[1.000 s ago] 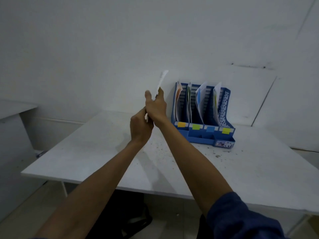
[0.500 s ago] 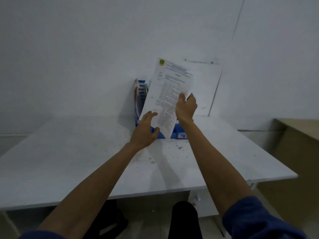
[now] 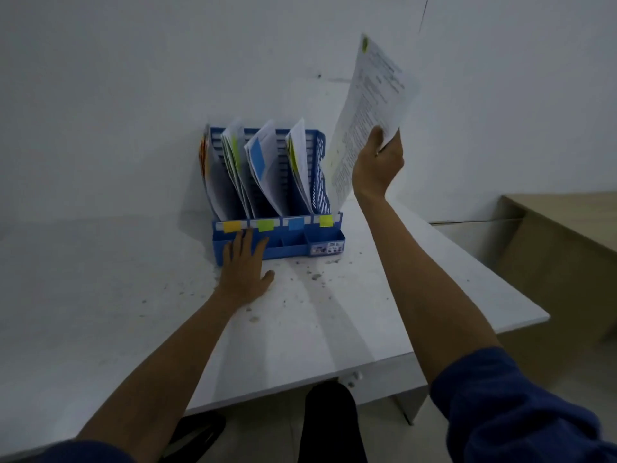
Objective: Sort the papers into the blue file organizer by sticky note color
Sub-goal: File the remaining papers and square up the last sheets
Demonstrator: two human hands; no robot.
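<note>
Right hand clamped on printed white paper sheet, long axis tilted up-right, upper right of frame, left hand spread flat against slotted blue plastic file organizer at centre, speckled white table

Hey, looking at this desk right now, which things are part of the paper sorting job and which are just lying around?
Part of the job:
- paper, held up in the right hand
- organizer, papers already in its slots
- colour tabs on its front
- left hand, steadying the organizer

Just lying about:
- crumbs on the table
- wooden desk at right
</note>
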